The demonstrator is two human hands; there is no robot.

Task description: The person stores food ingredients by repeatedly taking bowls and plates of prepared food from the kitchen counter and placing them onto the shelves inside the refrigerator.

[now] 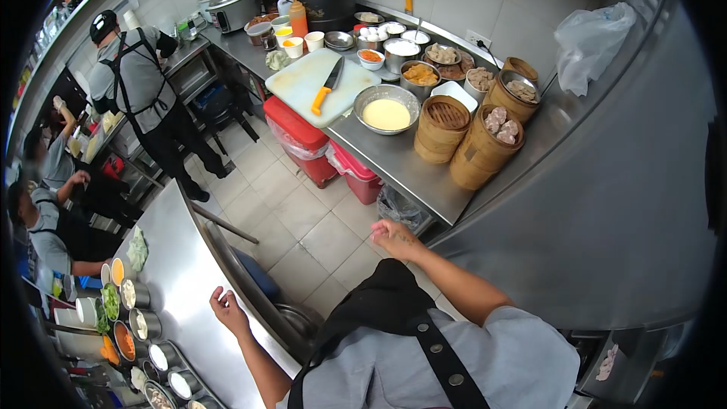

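Note:
My left hand (pixel 229 312) hovers over the edge of the steel counter (pixel 178 246) on the left, fingers loosely bent and apart, holding nothing. My right hand (pixel 394 240) hangs above the tiled floor in front of the right-hand worktop (pixel 424 182), its fingers curled in with nothing visible in them. Nearest to it on that worktop are bamboo steamers (pixel 441 130), one stack topped with pinkish pieces of food (pixel 501 125). Beside them stands a metal bowl of pale yellow liquid (pixel 386 113). A knife with an orange handle (pixel 328 87) lies on a white cutting board (pixel 291 91).
Red bins (pixel 299 136) stand under the worktop. Metal containers of ingredients (pixel 136 293) line the left counter, near a leafy green piece (pixel 137 250). Several co-workers (pixel 140 76) stand at the left. A large steel surface (pixel 591 220) rises at my right.

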